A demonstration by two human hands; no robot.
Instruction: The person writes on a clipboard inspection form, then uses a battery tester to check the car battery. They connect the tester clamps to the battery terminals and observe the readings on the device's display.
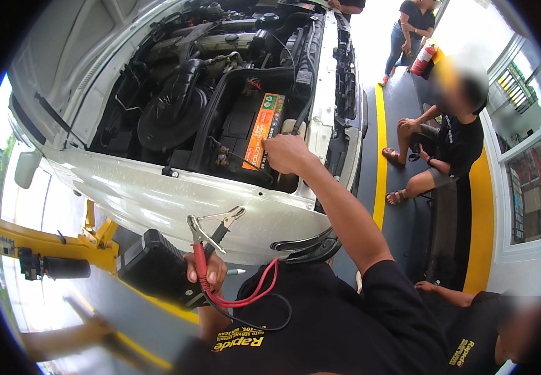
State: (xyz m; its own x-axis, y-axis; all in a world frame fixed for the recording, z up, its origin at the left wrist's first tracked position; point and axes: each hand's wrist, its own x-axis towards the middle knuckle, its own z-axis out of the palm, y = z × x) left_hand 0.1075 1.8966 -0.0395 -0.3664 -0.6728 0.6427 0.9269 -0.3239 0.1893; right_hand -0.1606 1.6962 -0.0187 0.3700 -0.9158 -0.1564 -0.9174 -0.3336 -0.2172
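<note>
My left hand point(207, 272) is closed around a red clamp and a black clamp point(215, 236) and also supports a black boxy handheld device point(156, 269), whose front I cannot see. The metal clamp jaws point up toward the car. Red and black cables point(264, 294) loop from them across my shirt. My right hand point(288, 154) reaches into the engine bay, fingers curled against the right edge of a black car battery point(238, 119) with an orange label on top. Its fingertips are partly hidden, and I cannot tell what they hold.
The white car's fender point(158, 206) runs in front of me, under a raised hood point(58, 56). A round black air cleaner housing point(173, 119) sits left of the battery. A yellow lift arm point(51, 240) stands at left. Several people are nearby, one seated point(452, 137) at right.
</note>
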